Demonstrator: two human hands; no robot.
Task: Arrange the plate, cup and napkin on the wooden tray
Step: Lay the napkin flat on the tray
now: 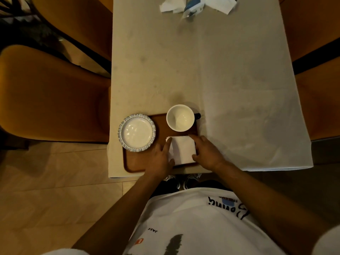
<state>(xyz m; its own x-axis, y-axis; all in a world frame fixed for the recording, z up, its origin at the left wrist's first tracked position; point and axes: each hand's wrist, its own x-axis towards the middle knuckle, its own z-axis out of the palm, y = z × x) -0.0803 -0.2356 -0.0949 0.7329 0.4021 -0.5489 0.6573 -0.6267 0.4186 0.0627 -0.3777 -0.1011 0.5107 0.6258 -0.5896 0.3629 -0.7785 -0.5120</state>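
A wooden tray [136, 163] lies at the near left corner of the table. On its left end rests a white plate [137, 132] with a blue-grey patterned rim. A white cup [180, 117] with a dark handle stands at the tray's far right. A folded white napkin [183, 150] lies on the tray's near right. My left hand [160, 159] presses on the napkin's left edge with the index finger stretched out. My right hand [207, 152] holds the napkin's right edge, fingers curled around it.
A pale cloth covers the table [230, 80]. Crumpled white papers and a blue-white packet [195, 5] lie at the far end. Orange-brown chairs [51, 92] stand on the left and right sides. The table's near edge runs just below the tray.
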